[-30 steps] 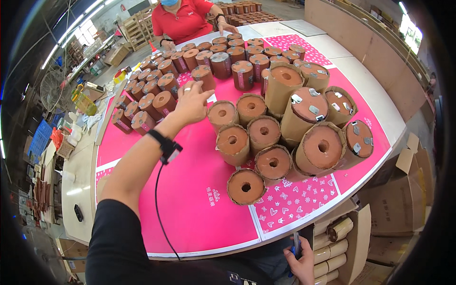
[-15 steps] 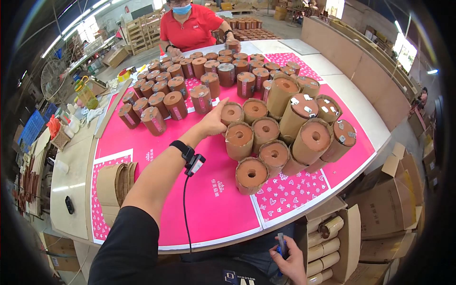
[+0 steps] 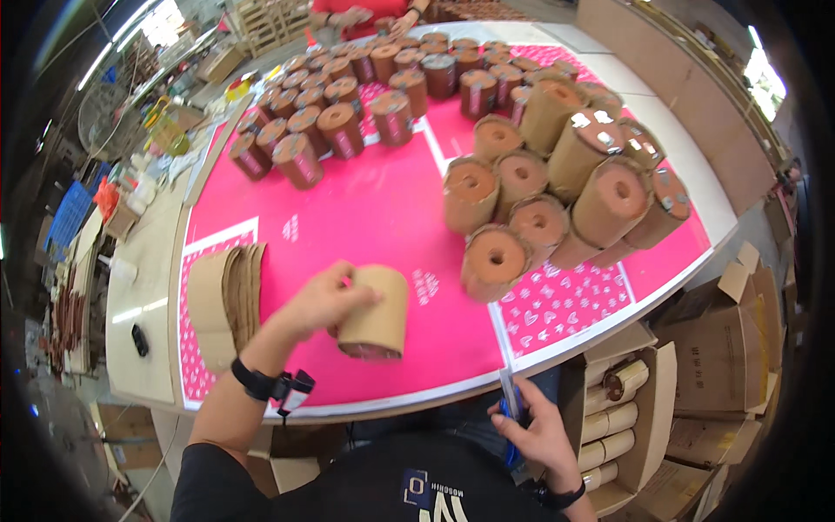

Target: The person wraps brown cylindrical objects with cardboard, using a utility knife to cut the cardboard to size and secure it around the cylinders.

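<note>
My left hand point(image 3: 335, 300) grips a cylinder wrapped in brown paper point(image 3: 378, 304), tilted, over the pink sheet point(image 3: 348, 217) near the table's front. Its reddish-brown end points toward me. Down at the table's front edge, my right hand point(image 3: 539, 431) is closed around a blue tool with a grey blade-like tip point(image 3: 511, 396); its exact kind is unclear. Right of the held piece stands a cluster of paper-wrapped cylinders point(image 3: 496, 257) with centre holes, some stacked higher. Farther back, several unwrapped reddish-brown cylinders point(image 3: 339, 130) with pink labels stand in rows.
At the left lies a stack of curved brown paper pieces point(image 3: 217, 300). An open carton point(image 3: 657, 426) of wrapped cylinders stands below the table's right side, beside larger cardboard boxes point(image 3: 722, 357). Across the table, a person in a red top point(image 3: 365, 17) has both hands near the rows.
My left hand has taken a wrapped cylinder from the cluster's left edge and brought it nearer, tilted. My right hand still holds the blue tool. The view has tipped down.
</note>
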A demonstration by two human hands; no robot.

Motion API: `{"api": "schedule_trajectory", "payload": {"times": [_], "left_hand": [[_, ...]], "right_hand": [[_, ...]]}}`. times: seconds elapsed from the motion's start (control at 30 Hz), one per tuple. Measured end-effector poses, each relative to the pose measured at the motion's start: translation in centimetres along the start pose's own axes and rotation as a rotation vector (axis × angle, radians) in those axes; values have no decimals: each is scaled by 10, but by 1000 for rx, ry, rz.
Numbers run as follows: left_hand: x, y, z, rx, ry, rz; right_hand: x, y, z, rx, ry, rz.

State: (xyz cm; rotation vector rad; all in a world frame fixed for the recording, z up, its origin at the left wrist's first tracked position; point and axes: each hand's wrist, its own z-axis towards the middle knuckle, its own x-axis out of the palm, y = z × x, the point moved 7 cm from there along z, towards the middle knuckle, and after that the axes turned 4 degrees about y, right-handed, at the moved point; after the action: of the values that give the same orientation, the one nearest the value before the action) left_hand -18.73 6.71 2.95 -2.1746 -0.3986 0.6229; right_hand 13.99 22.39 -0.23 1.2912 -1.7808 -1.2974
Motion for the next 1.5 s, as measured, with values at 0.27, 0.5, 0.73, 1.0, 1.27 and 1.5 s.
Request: {"api": "schedule_trajectory", "payload": {"times": [0.27, 0.5, 0.73, 1.0, 1.27, 1.5], "left_hand": [[59, 16, -55, 324, -284, 287], [73, 45, -39, 269, -82, -206], [94, 6, -55, 451, 79, 49], [99, 7, -50, 551, -45, -227], [76, -29, -53, 571, -378, 463], [73, -13, -49, 574, -298, 164]], "right_hand": [[22, 23, 22, -86, -4, -134], [26, 12, 21, -134, -116, 39], [17, 5, 40, -298, -179, -148], [25, 0, 57, -59, -148, 46], [52, 6, 57, 21, 23, -25], [32, 34, 41, -161, -94, -243]]}}
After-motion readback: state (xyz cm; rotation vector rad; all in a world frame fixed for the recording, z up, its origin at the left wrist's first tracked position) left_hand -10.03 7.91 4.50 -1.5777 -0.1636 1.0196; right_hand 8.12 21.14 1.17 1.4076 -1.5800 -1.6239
